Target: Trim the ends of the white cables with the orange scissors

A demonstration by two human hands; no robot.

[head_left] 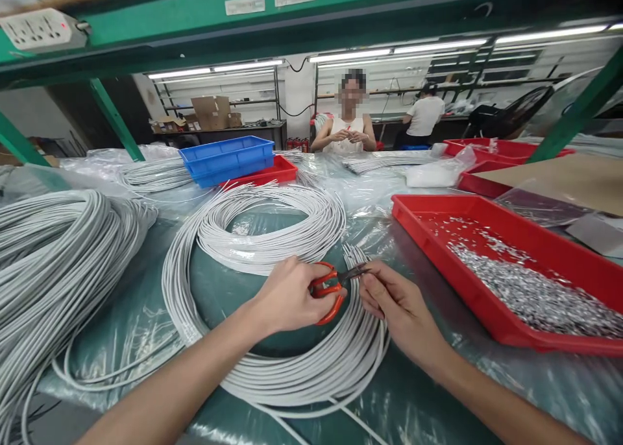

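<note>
Forearms point(185, 370) are held above film-covered tabletop point(409, 399), fluorescent tubes point(350, 55) at twelve o'clock; pliers point(348, 275) are gripped by left hand point(294, 296), pinched right hand's point(398, 302) contents hidden.

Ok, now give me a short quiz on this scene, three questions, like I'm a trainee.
1. Open: where is the metal end of the orange-handled tool?
2. Choose: what lies in the large red tray on the right? A, folded gloves; B, small silvery pieces; C, cardboard boxes.
3. True or false: the person's right hand is gripping the orange handles.

Key:
1. By the fingers of the right hand, over the right side of the pale cable coil; what its tip grips, if anything, is too small to tell.
2. B.
3. False; the left hand grips them.
</note>
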